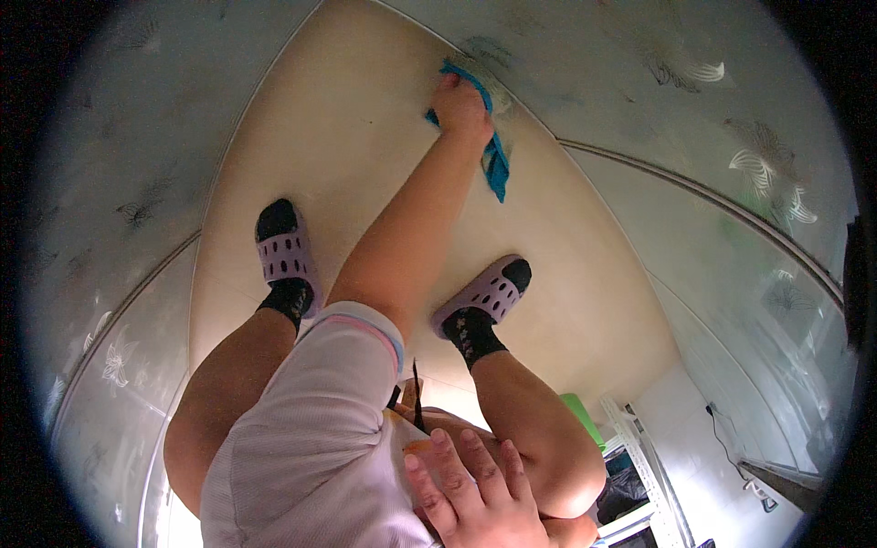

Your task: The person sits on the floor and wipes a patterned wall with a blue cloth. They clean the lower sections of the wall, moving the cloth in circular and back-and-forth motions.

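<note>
My left hand reaches far ahead and is closed around a blue cloth. It presses the cloth onto the beige floor, close to the foot of the patterned wall, and part of the cloth hangs out toward me. My right hand is near me beside my bent right knee, its fingers stretched out and a little apart, holding nothing that I can see. A thin dark pointed strip shows just beyond its fingertips; I cannot tell what it is.
Grey-green wall panels with leaf designs close in on both sides. My feet, in lilac slippers and black socks, stand wide apart. Behind my right knee are a green object and a white rack with a black bag. A cable hangs at right.
</note>
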`<state>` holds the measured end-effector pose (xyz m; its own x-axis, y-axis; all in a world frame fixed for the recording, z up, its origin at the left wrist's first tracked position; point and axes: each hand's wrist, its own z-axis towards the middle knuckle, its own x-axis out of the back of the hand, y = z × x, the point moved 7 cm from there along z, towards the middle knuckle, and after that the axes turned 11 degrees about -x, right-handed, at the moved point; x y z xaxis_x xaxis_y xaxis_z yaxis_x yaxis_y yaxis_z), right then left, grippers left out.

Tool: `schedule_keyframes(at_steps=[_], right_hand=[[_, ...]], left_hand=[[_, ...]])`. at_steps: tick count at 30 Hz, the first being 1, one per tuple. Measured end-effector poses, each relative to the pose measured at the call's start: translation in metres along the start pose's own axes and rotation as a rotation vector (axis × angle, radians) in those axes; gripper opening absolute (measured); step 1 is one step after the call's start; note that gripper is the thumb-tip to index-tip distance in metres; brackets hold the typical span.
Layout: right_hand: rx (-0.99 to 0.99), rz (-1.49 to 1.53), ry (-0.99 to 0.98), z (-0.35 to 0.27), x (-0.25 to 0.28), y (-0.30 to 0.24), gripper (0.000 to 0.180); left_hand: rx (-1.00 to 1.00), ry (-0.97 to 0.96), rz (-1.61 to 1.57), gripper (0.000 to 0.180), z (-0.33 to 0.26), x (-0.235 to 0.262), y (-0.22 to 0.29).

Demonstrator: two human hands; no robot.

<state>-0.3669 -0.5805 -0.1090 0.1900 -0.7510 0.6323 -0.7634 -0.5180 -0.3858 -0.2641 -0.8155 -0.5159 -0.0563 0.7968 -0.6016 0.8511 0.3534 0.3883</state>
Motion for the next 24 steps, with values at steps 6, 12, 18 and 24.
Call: schedule_keyframes(at_steps=[6, 12, 18, 24], right_hand=[[0.0, -0.045, -0.027, 0.007, -0.007, -0.012, 0.053], [-0.046, 0.002, -0.039, 0.017, 0.0, -0.008, 0.054], [0.042, -0.016, -0.076, 0.019, -0.002, -0.028, 0.057], [0.023, -0.025, -0.075, 0.028, -0.001, -0.033, 0.057]], left_hand=[[-0.43, -0.251, 0.807, 0.026, 0.05, 0.02, 0.021], [-0.182, -0.227, 0.338, 0.025, 0.109, -0.021, 0.082], [-0.307, -0.187, 0.736, 0.019, 0.07, 0.014, 0.027], [-0.099, -0.158, 0.636, 0.024, 0.01, 0.021, -0.022]])
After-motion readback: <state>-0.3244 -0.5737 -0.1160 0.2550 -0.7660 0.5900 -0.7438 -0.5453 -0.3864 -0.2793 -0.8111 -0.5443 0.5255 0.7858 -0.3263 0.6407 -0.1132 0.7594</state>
